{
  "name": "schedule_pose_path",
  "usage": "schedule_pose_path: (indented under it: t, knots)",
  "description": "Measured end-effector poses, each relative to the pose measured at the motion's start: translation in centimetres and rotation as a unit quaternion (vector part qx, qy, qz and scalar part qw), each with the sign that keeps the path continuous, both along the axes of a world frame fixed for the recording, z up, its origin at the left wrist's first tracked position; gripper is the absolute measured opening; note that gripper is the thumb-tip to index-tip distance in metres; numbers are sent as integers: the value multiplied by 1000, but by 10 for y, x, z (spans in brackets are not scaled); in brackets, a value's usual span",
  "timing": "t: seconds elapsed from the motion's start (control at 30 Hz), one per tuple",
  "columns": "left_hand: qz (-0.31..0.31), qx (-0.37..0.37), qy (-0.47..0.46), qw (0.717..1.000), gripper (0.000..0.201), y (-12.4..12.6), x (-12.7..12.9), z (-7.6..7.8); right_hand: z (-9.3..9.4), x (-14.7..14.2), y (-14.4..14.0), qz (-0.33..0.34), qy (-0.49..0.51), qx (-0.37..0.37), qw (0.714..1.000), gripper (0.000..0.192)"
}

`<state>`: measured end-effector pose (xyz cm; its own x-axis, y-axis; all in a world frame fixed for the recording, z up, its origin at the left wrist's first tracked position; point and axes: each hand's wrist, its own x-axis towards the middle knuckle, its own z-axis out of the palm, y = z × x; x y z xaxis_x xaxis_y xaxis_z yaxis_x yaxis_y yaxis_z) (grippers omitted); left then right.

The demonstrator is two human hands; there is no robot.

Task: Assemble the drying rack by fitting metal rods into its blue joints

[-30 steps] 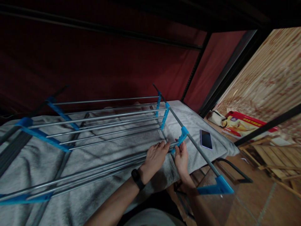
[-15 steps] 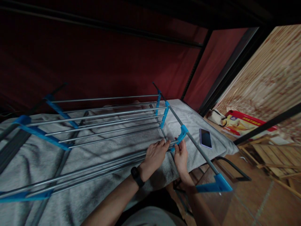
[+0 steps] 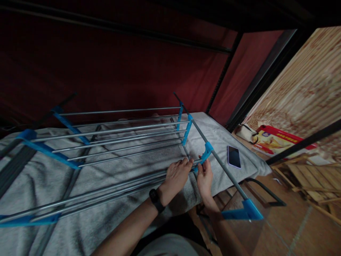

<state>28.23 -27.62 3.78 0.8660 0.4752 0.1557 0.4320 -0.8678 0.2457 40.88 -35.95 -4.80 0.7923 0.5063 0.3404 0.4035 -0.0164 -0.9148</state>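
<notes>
A drying rack [image 3: 119, 127] of grey metal rods and blue plastic brackets lies across a grey blanket. My left hand [image 3: 178, 175], with a dark band on the wrist, is wrapped over the ends of the near rods. Right beside it, my right hand [image 3: 205, 177] grips the blue bracket [image 3: 206, 152] where those rods meet it; the thumb and fingers are closed there. The bracket is joined to a long grey side tube [image 3: 223, 167]. Parts of the rod ends are hidden under my fingers.
A phone [image 3: 234, 156] lies on the blanket [image 3: 213, 133] right of the rack. Beyond the bed's edge are a red and yellow box [image 3: 279, 138], a white bag [image 3: 246, 132] and a folded wooden piece [image 3: 311, 177] on the tiled floor. Dark metal posts and a red curtain stand behind.
Both hands stay at the same bracket and rods, with hardly any shift. The view has moved very slightly.
</notes>
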Motion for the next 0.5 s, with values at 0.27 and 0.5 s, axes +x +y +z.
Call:
schedule_pose_path:
  t: [0.27,0.5]
  knots:
    - [-2,4,-3,1000,44,-1,0,0,-6,-2,2,-11,8,-4,1000,47]
    - [-12,55,-31,998,41,-1,0,0,3,-2,2,7,20,7,1000,48]
